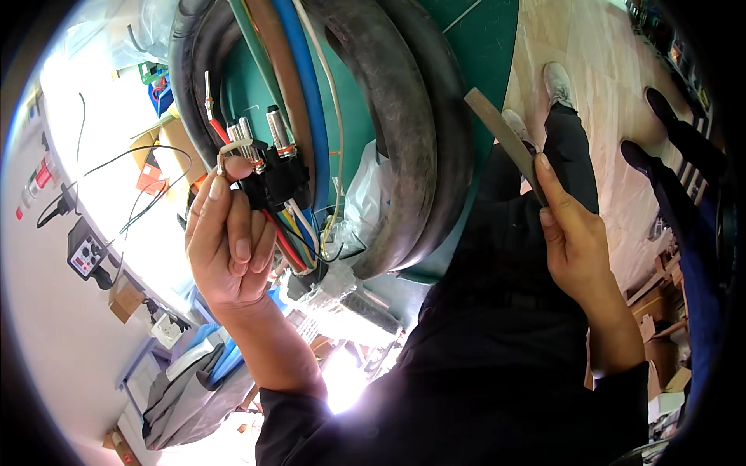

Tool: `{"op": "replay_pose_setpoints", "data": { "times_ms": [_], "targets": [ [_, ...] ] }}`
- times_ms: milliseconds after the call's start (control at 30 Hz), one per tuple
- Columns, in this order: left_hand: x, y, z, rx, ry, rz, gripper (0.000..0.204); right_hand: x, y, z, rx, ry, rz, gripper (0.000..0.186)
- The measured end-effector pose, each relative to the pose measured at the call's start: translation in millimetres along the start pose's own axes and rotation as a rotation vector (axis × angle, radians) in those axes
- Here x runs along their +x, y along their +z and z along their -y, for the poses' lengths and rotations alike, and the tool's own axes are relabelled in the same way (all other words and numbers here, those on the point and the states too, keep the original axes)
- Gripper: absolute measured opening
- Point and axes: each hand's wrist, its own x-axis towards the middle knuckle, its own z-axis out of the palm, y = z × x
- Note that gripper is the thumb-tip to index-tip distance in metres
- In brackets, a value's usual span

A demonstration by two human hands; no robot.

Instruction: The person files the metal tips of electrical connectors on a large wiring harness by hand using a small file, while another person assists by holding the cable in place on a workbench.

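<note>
My left hand point(225, 225) is closed, its thumb and forefinger pinching the tip of a short pale wire point(237, 145). Beside those fingers is a black connector block point(276, 177) with several upright silver metal pins point(277, 128). A red wire with a bare metal terminal point(208, 95) sticks up past it, and red, white and black wires point(285, 237) run out below. My right hand point(571, 233) grips the lower end of a flat grey-brown strip, perhaps a file point(501, 133), apart from the connector and tilted up to the left.
Thick black hose-like coils point(404, 116) lie on a green surface point(489, 46), with blue point(308, 85) and brown cables inside them. Clear plastic wrap point(365, 198) is near the connector. A small control box point(87, 248) is at left. Another person's legs point(672, 202) show at right.
</note>
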Motion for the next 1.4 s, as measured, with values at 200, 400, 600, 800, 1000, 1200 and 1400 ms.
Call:
{"op": "replay_pose_setpoints", "data": {
  "times_ms": [200,400,600,800,1000,1200,1400],
  "targets": [
    [-1.2,2.0,0.4,-0.039,-0.004,-0.002,0.038,2.7,1.6,7.7,0.025,-0.015,-0.028,0.065],
    [-8.2,15.2,11.8,0.363,0.053,-0.128,0.035,2.4,-5.2,42.9,-0.135,-0.056,0.020,0.065],
    [-17.8,29.8,-1.5,0.501,0.120,-0.149,0.029,37.0,-8.1,120.4,-0.396,-0.224,0.106,0.066],
    [-12.6,26.9,8.2,0.421,0.128,-0.118,0.028,95.4,12.3,160.2,-0.534,-0.392,0.192,0.064],
    [-11.8,26.9,12.3,0.482,0.133,-0.161,0.026,97.7,-1.5,159.0,-0.601,-0.392,0.289,0.064],
    [-10.3,21.4,19.1,0.480,0.188,-0.135,0.030,97.8,2.6,154.8,-0.612,-0.383,0.331,0.065],
    [-8.9,27.9,24.8,0.633,0.315,-0.233,0.020,132.0,25.3,164.6,-0.623,-0.434,0.294,0.066]
  ]
}}
